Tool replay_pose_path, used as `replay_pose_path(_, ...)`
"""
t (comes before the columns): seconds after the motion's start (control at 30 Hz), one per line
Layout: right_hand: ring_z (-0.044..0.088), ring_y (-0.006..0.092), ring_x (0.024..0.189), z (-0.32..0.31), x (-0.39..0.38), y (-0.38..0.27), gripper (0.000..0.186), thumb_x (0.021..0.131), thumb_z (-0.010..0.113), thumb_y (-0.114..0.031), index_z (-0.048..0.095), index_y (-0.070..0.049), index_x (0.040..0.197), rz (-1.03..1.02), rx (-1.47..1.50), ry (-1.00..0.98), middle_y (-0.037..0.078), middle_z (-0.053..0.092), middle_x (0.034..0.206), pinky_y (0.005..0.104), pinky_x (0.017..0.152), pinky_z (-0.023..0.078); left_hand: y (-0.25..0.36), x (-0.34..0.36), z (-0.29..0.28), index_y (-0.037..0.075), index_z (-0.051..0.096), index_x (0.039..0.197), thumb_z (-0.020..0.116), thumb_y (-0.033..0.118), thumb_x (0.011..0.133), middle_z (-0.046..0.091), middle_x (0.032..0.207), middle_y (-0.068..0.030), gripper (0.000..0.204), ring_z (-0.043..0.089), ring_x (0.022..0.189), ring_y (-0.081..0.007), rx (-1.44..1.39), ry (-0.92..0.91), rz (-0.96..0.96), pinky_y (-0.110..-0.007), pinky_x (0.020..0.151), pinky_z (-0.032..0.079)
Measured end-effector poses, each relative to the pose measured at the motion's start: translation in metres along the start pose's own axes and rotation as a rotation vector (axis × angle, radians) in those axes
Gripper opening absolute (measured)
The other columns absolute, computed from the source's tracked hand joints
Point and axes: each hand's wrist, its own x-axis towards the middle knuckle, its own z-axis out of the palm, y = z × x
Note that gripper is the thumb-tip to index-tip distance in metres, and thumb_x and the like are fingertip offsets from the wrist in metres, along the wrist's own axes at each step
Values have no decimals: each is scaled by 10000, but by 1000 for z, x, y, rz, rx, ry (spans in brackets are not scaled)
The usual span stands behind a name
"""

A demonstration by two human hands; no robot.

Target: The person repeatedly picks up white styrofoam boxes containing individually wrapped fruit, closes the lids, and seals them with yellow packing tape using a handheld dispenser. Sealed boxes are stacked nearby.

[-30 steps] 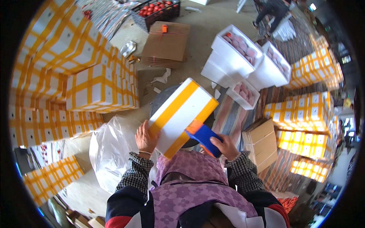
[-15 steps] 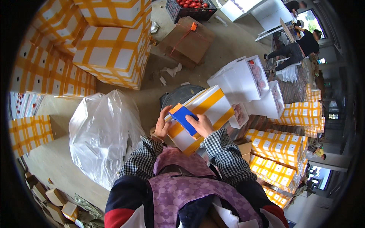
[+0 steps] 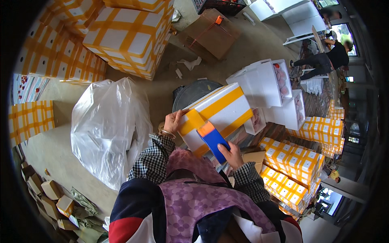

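Observation:
A white foam box (image 3: 227, 106) banded with yellow tape lies tilted in front of me. My right hand (image 3: 231, 155) grips a blue tape dispenser (image 3: 214, 145) with an orange front, held over the box's near side. Between the dispenser and the box's left end runs a strip of yellow tape (image 3: 194, 118). At that left end my left hand (image 3: 173, 121), a bangle at its wrist, has its fingers closed over the box's edge by the tape. Part of the box is hidden behind the dispenser.
A dark round stool or tub (image 3: 194, 94) stands just beyond the box. Open foam boxes (image 3: 263, 85) with netted fruit sit at the right. Taped boxes (image 3: 125, 36) are stacked at the left, above a large clear plastic bag (image 3: 109, 133). A person (image 3: 324, 58) bends over farther off.
My right hand has drawn the tape dispenser nearer to me and rightward. My left hand, earlier beside the dispenser, is now at the box's left end with tape stretched between.

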Motion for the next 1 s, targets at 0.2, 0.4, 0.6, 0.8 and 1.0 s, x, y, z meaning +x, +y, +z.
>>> replay_pose_path(0.2,544,163,590,-38,-84,67,477,791,553,-436,545,38,844,240,-16,-62,127,558,648,296,543,426,-8,-3,7,-19,634,944,432,330,901,642,798,-79,405,567,698,-107,-97,102,21,-236,633,462)
replay_pose_path(0.4,516,149,573,-35,-84,129,479,780,569,-450,554,23,855,238,11,-72,109,538,627,302,518,410,16,-12,23,-57,610,965,425,330,901,629,881,-95,434,579,747,-135,-115,131,-40,-230,676,457)
replay_pose_path(0.6,556,178,571,-15,-50,172,542,740,584,-505,564,31,817,179,96,-108,133,555,629,302,505,432,-23,-8,4,-43,583,1030,253,488,895,602,1013,-163,640,575,926,-230,-357,138,-72,-321,843,427)
replay_pose_path(0.8,561,151,656,-18,-48,171,499,746,624,-417,572,48,918,175,313,-86,107,592,735,282,582,451,-48,-2,29,-60,478,1113,268,501,875,572,1036,-171,645,556,936,-274,-877,201,-206,-364,828,447)
replay_pose_path(1.0,578,152,708,-59,-66,157,455,792,593,-353,547,52,995,285,967,-80,90,600,809,274,640,477,86,3,57,-26,613,807,262,410,893,610,748,-190,566,581,725,-321,659,440,117,-402,679,433)
